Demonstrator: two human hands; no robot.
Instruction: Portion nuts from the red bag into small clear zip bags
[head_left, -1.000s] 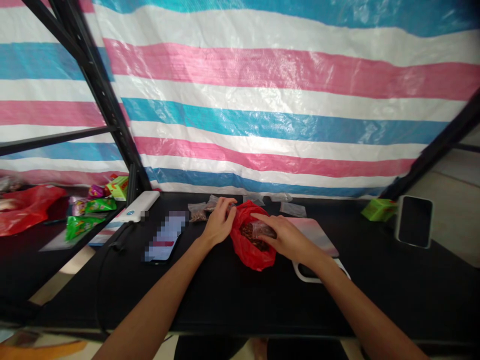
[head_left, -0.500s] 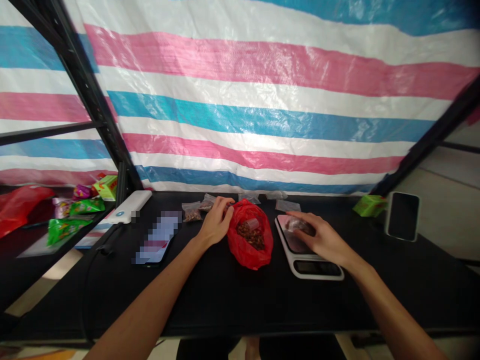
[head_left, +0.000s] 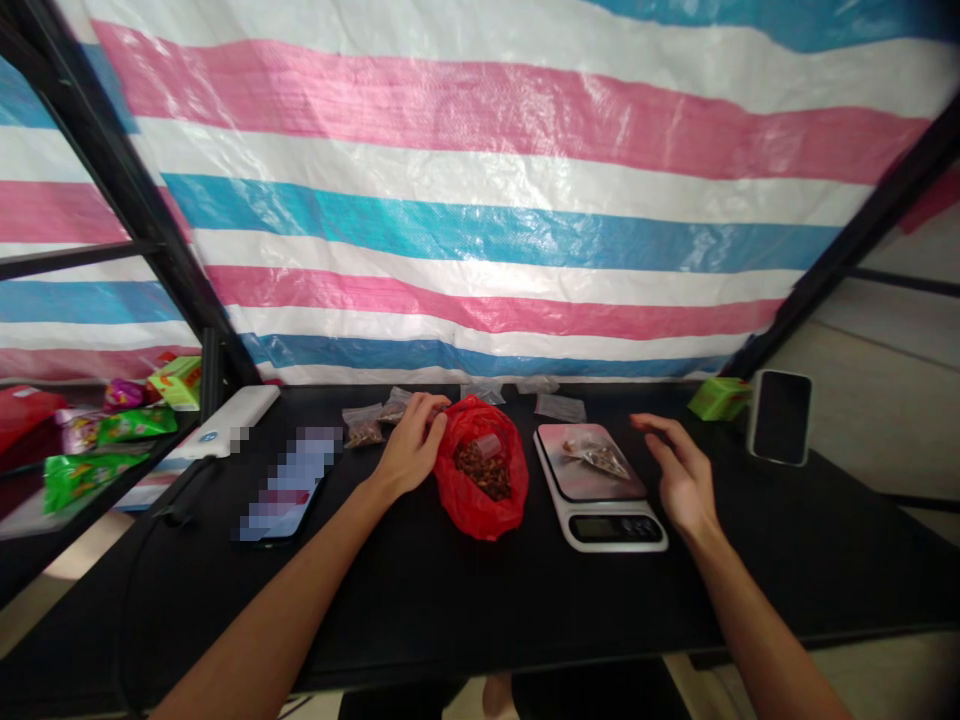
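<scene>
My left hand [head_left: 407,448] curls at the rim of a red plastic bag [head_left: 480,500], its fingertips pinching the edge. Brown pieces, perhaps nuts or dried fruit, fill that bag [head_left: 480,472], and a small clear bag [head_left: 487,446] lies on them. My right hand [head_left: 681,475] hangs open beside a white digital kitchen scale [head_left: 592,528], holding nothing. On the scale's pink platform rests a small clear zip bag [head_left: 600,459] with a little brown content. Two filled zip bags [head_left: 363,430] lie just beyond my left hand.
Several flat clear bags [head_left: 559,407] lie along the back of the black table [head_left: 450,610]. A blurred phone [head_left: 289,485], a white power bank [head_left: 229,423], a green box [head_left: 718,398] and an upright phone [head_left: 780,417] stand around. A striped tarp hangs behind.
My right hand has let go of the small bag, which now rests alone on the scale, and has moved right of it. The view has shifted slightly.
</scene>
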